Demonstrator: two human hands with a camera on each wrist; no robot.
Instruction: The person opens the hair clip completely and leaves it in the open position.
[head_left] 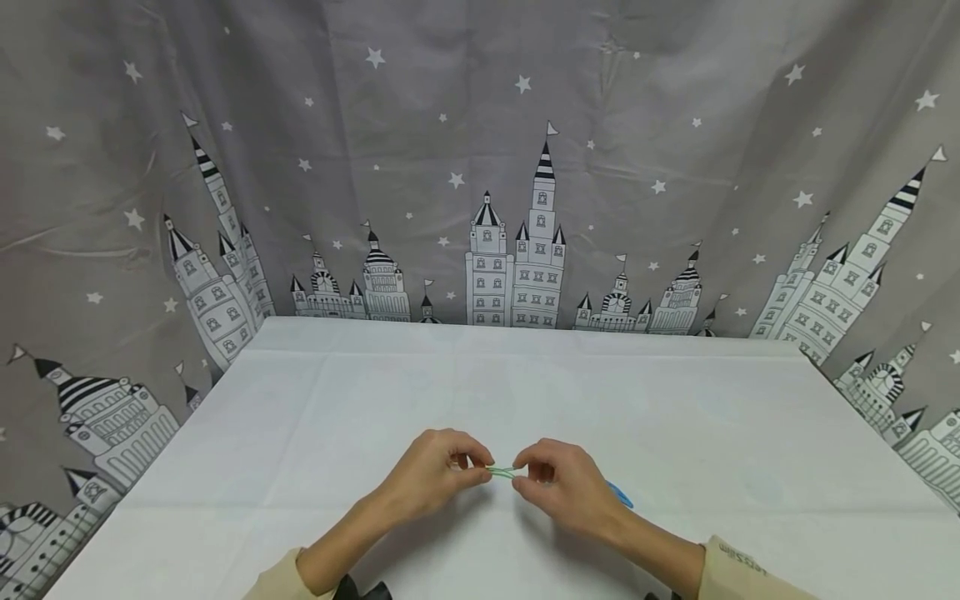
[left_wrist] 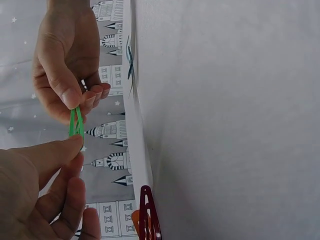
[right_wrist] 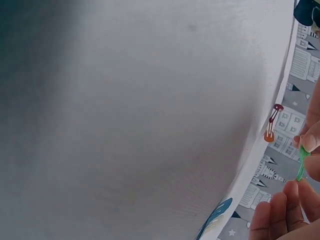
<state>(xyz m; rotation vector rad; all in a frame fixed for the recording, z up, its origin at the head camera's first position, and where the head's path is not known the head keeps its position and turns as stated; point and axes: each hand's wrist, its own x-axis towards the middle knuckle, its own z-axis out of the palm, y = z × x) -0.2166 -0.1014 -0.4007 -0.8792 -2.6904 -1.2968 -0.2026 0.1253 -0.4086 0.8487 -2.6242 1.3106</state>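
A green snap hair clip (head_left: 502,472) is stretched between my two hands above the white table. My left hand (head_left: 429,477) pinches one end with thumb and forefinger. The other end sits between the thumb and fingertips of my right hand (head_left: 561,485). In the left wrist view the green clip (left_wrist: 76,121) shows two thin arms with a slit between them. A blue hair clip (head_left: 620,494) lies on the table just beyond my right hand, partly covered by it. A dark red clip (left_wrist: 149,216) and an orange clip (left_wrist: 135,221) lie close together near my left hand, hidden in the head view.
White cloth covers the table (head_left: 420,383). Behind and at both sides hangs a grey curtain (head_left: 420,125) printed with castles and stars. Beige sleeves (head_left: 738,575) cover my forearms.
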